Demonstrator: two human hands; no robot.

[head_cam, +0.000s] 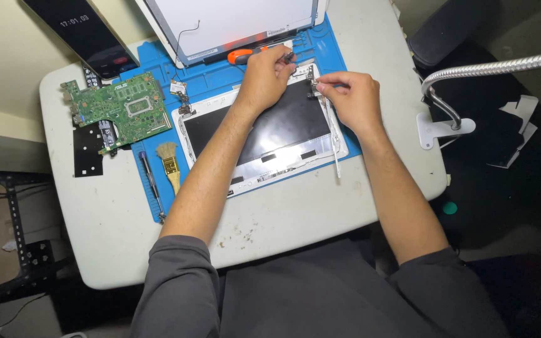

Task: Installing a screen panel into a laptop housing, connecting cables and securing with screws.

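Overhead view of my two hands at the far right corner of a white laptop lid shell (264, 164), which lies on a blue work mat (220, 81) on the surface (108, 231). My left hand (264, 80) is closed around an orange-handled screwdriver (245, 56); my right hand (349, 99) pinches the metal hinge (312, 80) at that corner. Left of the shell lie a green circuit board (120, 109), a small brush (169, 164) and a second slim screwdriver (151, 184).
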